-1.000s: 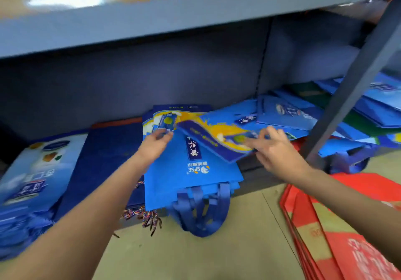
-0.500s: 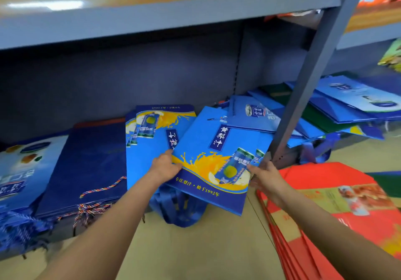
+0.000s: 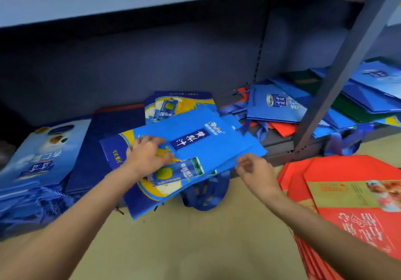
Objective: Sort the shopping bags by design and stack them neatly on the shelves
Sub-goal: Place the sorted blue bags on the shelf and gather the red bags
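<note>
Evidently the step in hand is laying one bag onto its matching pile. The flat bright-blue shopping bag with a yellow splash and drink-can print [image 3: 191,149] lies skewed on the low grey metal shelf [image 3: 277,147], its near corner overhanging the tan floor [image 3: 195,236]. The left hand [image 3: 147,156] presses on its printed face with fingers spread fairly straight. The right hand [image 3: 252,168] sits at the bag's near right edge, fingers loosely curled; I cannot tell whether it pinches that edge or only touches it. Beneath and behind lies another bag of the same yellow-splash design [image 3: 180,106], so the sort looks right. The next move, I judge, calls for turning the top bag square with those below and sliding it farther in. The bag looks thin and glossy, its dark blue handle loops [image 3: 204,195] hanging off the shelf edge. Red bags [image 3: 347,197] lie on the floor at right.
</note>
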